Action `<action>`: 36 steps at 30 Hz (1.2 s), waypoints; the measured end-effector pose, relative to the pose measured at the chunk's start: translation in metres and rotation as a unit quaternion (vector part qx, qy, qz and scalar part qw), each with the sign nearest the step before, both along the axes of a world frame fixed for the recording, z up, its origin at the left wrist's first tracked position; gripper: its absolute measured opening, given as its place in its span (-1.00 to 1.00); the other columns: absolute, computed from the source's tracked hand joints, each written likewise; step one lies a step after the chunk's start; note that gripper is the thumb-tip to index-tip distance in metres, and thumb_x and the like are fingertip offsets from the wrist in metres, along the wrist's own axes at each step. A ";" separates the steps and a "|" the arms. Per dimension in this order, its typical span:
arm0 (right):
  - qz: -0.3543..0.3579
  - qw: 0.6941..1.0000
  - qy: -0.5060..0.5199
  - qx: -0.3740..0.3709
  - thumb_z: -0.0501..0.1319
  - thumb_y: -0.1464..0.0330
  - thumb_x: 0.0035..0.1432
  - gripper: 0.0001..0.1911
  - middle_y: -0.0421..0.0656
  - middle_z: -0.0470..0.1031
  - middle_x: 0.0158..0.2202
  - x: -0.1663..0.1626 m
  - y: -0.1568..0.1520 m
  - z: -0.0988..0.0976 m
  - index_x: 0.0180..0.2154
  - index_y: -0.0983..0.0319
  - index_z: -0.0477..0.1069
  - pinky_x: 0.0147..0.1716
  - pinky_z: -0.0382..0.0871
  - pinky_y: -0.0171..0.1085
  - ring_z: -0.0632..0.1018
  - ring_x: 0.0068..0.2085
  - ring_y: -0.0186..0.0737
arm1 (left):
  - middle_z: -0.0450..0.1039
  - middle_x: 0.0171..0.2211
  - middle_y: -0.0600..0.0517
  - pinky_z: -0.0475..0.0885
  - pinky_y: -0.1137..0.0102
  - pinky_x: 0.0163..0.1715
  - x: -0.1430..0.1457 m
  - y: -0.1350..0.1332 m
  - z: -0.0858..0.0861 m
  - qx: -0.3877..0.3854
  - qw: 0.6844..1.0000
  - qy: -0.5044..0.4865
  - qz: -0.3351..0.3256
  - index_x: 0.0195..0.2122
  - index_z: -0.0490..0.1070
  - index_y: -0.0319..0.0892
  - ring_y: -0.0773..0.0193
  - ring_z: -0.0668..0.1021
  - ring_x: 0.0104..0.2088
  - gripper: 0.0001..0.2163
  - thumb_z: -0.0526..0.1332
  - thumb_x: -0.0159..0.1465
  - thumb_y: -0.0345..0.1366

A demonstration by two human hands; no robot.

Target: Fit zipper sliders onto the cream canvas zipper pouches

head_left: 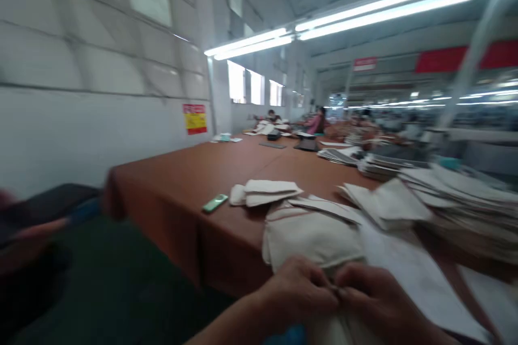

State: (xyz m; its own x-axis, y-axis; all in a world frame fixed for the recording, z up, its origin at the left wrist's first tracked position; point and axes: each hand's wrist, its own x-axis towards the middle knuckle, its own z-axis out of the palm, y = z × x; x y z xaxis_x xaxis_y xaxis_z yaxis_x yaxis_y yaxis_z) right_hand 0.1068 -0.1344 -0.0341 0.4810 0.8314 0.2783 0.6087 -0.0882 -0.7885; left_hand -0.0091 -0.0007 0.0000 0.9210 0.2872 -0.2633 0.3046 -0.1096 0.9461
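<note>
At the front edge of the table, my left hand (297, 288) and my right hand (374, 296) meet with thumbs and fingers pinched together. Between them they grip a cream fabric piece (329, 329), whose lower part hangs beneath my fingers. The pinched spot itself is small and blurred. Just beyond my knuckles lies a stack of cream fabric pieces (315, 240). A smaller folded fabric bundle (271, 192) rests behind it, with a green phone-like object (215, 203) to its left.
A brown-covered table (182, 178) stretches away from me. Tall stacks of fabric pieces (465, 194) and white paper sheets (413, 269) occupy its right side. Another person's blurred arm (40, 229) shows at far left, near a dark object (60, 199). Other people (318, 121) are farther back.
</note>
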 end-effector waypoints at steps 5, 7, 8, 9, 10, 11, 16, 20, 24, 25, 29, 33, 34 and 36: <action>0.015 0.983 0.181 0.010 0.24 0.51 0.05 -0.94 -0.19 0.50 -0.49 0.031 -0.026 -0.013 -0.41 0.33 0.50 -0.47 0.27 -0.41 0.42 -0.46 -0.35 | 0.17 -0.65 0.17 -0.03 0.46 -0.60 0.038 -0.004 -0.034 -0.041 0.996 -0.007 -0.078 -0.52 0.40 -0.27 0.44 0.14 -0.60 -0.80 0.32 0.06 -0.23; 0.028 0.977 0.211 0.035 0.21 0.53 0.03 -0.91 -0.20 0.47 -0.49 0.028 -0.024 -0.013 -0.39 0.34 0.50 -0.48 0.21 -0.42 0.37 -0.47 -0.38 | 0.21 -0.63 0.15 -0.03 0.46 -0.59 0.034 0.003 -0.037 -0.049 0.996 -0.006 -0.079 -0.51 0.41 -0.28 0.43 0.14 -0.58 -0.80 0.32 0.05 -0.22; 0.038 0.977 0.205 0.045 0.20 0.54 0.02 -0.90 -0.21 0.45 -0.50 0.026 -0.024 -0.011 -0.39 0.34 0.50 -0.50 0.18 -0.42 0.35 -0.49 -0.40 | 0.23 -0.62 0.14 -0.02 0.47 -0.58 0.031 0.004 -0.037 -0.051 0.996 -0.006 -0.075 -0.50 0.42 -0.28 0.43 0.15 -0.58 -0.80 0.32 0.05 -0.23; 0.052 0.980 0.182 0.059 0.19 0.54 0.03 -0.89 -0.22 0.42 -0.51 0.023 -0.024 -0.009 -0.39 0.33 0.49 -0.51 0.16 -0.42 0.32 -0.50 -0.41 | 0.25 -0.61 0.13 -0.01 0.47 -0.58 0.029 0.003 -0.037 -0.055 0.996 -0.007 -0.069 -0.49 0.43 -0.29 0.43 0.16 -0.57 -0.81 0.32 0.04 -0.24; 0.071 0.984 0.143 0.075 0.18 0.55 0.03 -0.87 -0.22 0.40 -0.50 0.021 -0.026 -0.006 -0.38 0.33 0.49 -0.50 0.16 -0.42 0.32 -0.49 -0.41 | 0.27 -0.60 0.12 0.01 0.48 -0.57 0.028 0.001 -0.037 -0.061 0.996 -0.007 -0.063 -0.48 0.44 -0.29 0.43 0.17 -0.57 -0.82 0.32 0.03 -0.25; 0.096 0.987 0.090 0.090 0.16 0.56 0.05 -0.85 -0.21 0.39 -0.48 0.020 -0.028 -0.004 -0.36 0.33 0.50 -0.49 0.17 -0.41 0.33 -0.48 -0.40 | 0.28 -0.60 0.12 0.03 0.49 -0.56 0.027 0.000 -0.036 -0.068 0.996 -0.006 -0.058 -0.48 0.45 -0.28 0.43 0.18 -0.57 -0.82 0.32 0.01 -0.25; 0.176 0.962 -0.193 0.080 0.10 0.52 0.19 -0.82 -0.13 0.36 -0.39 0.021 -0.040 0.001 -0.31 0.32 0.49 -0.47 0.17 -0.38 0.33 -0.42 -0.36 | 0.33 -0.63 0.10 0.10 0.51 -0.57 0.021 -0.006 -0.032 -0.192 0.980 0.012 -0.050 -0.53 0.46 -0.28 0.43 0.26 -0.61 -0.81 0.37 -0.08 -0.26; 0.189 0.939 -0.285 0.028 0.11 0.40 0.27 -0.83 -0.14 0.34 -0.40 0.024 -0.046 -0.005 -0.29 0.28 0.46 -0.46 0.16 -0.33 0.31 -0.41 -0.31 | 0.40 -0.58 0.03 0.14 0.51 -0.58 0.016 -0.005 -0.034 -0.269 0.961 0.010 -0.063 -0.48 0.45 -0.30 0.42 0.31 -0.61 -0.72 0.40 0.02 -0.17; 0.209 0.962 -0.147 0.098 0.14 0.44 0.22 -0.86 -0.12 0.41 -0.34 0.022 -0.052 -0.001 -0.18 0.28 0.40 -0.39 0.25 -0.34 0.38 -0.36 -0.30 | 0.40 -0.56 0.03 0.14 0.52 -0.57 0.014 -0.005 -0.037 -0.247 0.965 0.013 -0.086 -0.44 0.42 -0.29 0.42 0.33 -0.59 -0.62 0.46 0.01 -0.06; 0.205 0.971 -0.059 0.112 0.14 0.41 0.24 -0.82 -0.11 0.43 -0.31 0.021 -0.054 0.001 -0.10 0.27 0.36 -0.35 0.28 -0.34 0.41 -0.35 -0.30 | 0.40 -0.55 0.04 0.13 0.52 -0.58 0.013 -0.005 -0.037 -0.233 0.968 0.009 -0.090 -0.43 0.42 -0.28 0.42 0.33 -0.59 -0.61 0.45 0.02 -0.04; 0.149 0.953 0.259 0.050 0.00 0.18 0.39 -0.66 -0.03 0.50 -0.21 0.024 -0.060 0.012 -0.03 0.31 0.32 -0.25 0.35 -0.29 0.47 -0.25 -0.25 | 0.32 -0.56 0.09 0.02 0.52 -0.60 0.013 -0.007 -0.030 -0.150 0.984 0.003 -0.094 -0.43 0.39 -0.25 0.44 0.25 -0.59 -0.58 0.40 0.06 0.04; 0.150 0.933 0.327 0.000 0.07 0.04 0.33 -0.49 -0.08 0.46 -0.31 0.031 -0.058 0.016 -0.27 0.38 0.47 -0.29 0.31 -0.34 0.41 -0.31 -0.30 | 0.20 -0.58 0.13 -0.02 0.50 -0.59 0.015 -0.011 -0.021 -0.106 0.987 -0.012 -0.116 -0.44 0.35 -0.24 0.45 0.14 -0.58 -0.56 0.33 0.11 0.10; 0.154 0.927 0.343 -0.005 0.11 0.02 0.29 -0.48 -0.12 0.43 -0.36 0.032 -0.057 0.016 -0.29 0.38 0.47 -0.35 0.28 -0.37 0.37 -0.36 -0.34 | 0.19 -0.57 0.13 -0.02 0.50 -0.59 0.016 -0.012 -0.019 -0.098 0.988 -0.017 -0.118 -0.44 0.33 -0.24 0.45 0.13 -0.57 -0.56 0.33 0.12 0.09; 0.149 0.917 0.370 -0.013 0.21 0.01 0.21 -0.51 -0.20 0.34 -0.45 0.033 -0.055 0.011 -0.32 0.38 0.47 -0.48 0.18 -0.42 0.27 -0.46 -0.42 | 0.19 -0.56 0.12 0.00 0.50 -0.58 0.018 -0.014 -0.016 -0.083 0.989 -0.027 -0.115 -0.46 0.32 -0.23 0.44 0.14 -0.56 -0.57 0.33 0.12 0.08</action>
